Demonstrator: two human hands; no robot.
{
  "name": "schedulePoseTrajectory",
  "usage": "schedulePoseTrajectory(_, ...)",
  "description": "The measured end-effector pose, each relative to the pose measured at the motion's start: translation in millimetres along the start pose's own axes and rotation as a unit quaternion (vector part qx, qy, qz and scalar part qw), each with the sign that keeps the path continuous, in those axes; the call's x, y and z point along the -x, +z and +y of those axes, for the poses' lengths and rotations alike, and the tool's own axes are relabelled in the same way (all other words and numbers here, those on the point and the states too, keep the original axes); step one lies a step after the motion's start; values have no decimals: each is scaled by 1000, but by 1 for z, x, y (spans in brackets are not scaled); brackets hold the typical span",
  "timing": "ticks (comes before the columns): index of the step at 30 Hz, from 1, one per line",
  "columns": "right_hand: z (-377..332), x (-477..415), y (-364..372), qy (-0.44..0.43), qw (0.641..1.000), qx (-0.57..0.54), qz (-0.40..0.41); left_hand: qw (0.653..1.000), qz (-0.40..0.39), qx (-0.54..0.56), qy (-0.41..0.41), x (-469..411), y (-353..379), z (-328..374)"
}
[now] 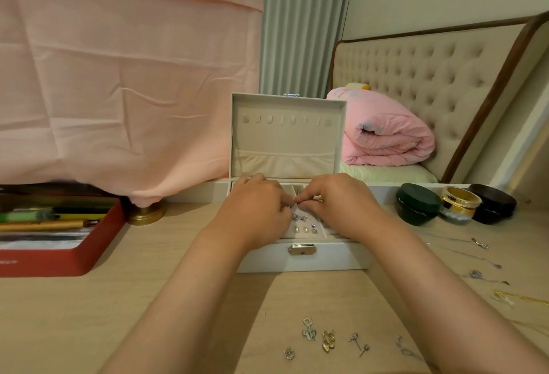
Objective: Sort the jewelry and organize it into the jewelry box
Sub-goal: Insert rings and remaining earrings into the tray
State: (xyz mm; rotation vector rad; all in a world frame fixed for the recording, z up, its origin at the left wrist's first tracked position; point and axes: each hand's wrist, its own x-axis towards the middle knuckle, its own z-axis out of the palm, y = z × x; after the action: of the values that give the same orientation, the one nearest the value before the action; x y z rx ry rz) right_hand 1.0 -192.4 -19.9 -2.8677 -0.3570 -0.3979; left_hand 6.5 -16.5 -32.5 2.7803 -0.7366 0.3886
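Left hand (255, 205) and right hand (337, 202), fingers curled, meet fingertip to fingertip, pinching a tiny silver piece (296, 200) over the white jewelry box (326, 257), long axis left-right, lid upright, latch toward the person; loose earrings (328, 340) on tabletop (148, 299), nearer.

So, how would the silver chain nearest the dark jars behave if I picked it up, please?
The silver chain looks very thin and lies in a slack line, so probably floppy and light. Its pendant would likely dangle and swing.
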Motion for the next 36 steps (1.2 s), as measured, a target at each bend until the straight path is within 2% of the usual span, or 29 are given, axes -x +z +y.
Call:
schedulePoseTrajectory(6,1,2,-5,27,1000,-5,15,1000,-4,7,-2,1,0,1)
schedulePoseTrajectory(9,4,4,-6,16,1000,1,-3,1000,-4,10,-2,2,0,2)
schedulePoseTrajectory(17,2,25,-32,-2,996,-86,3,998,43,39,25,9,-14,10)
schedulePoseTrajectory(20,-5,40,-42,-15,994,-97,-40,996,58,58,34,14,-23,19)
schedulePoseTrajectory(24,-5,66,-53,-24,987,-80,-139,998,17,66,20,26,-30,37)
schedulePoseTrajectory(28,-7,87,-57,-6,956,-64,-286,993,-38,101,37,43,-27,53)
schedulePoseTrajectory(30,-8,95,-55,4,940,-57,-336,990,-66,115,37,52,-23,58)
schedulePoseTrajectory(36,-9,106,-37,1,938,-20,-346,978,-159,129,35,76,-1,63)
